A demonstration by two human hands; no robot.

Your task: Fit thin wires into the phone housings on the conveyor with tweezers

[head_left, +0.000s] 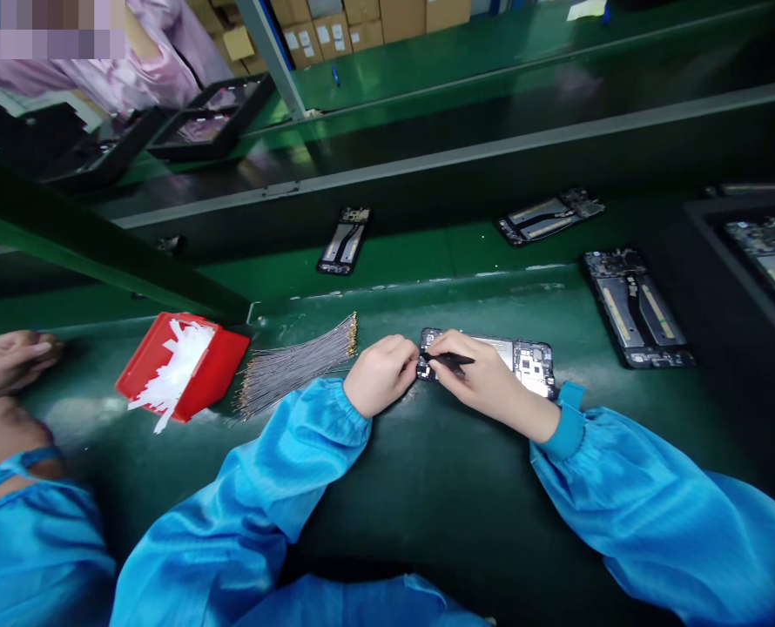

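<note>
An opened phone (532, 364) lies flat on the green bench in front of me, its circuit board showing at the right end. My left hand (383, 376) is closed at the phone's left end, fingertips pressed against its edge. Above that same end, my right hand (488, 383) pinches slim black tweezers (456, 358), their tip close to my left fingertips. What the tip touches is too small to make out. Left of my left hand lies a bundle of thin grey cables (296, 369) with gold-coloured ends.
A red bin (225, 366) holds white strips (177, 370). More opened phones (345, 241) (550, 216) (636, 309) lie beyond and to the right. A black tray (710, 252) stands far right. A co-worker's hands (9, 374) rest at the left; another person (171, 52) is across the line.
</note>
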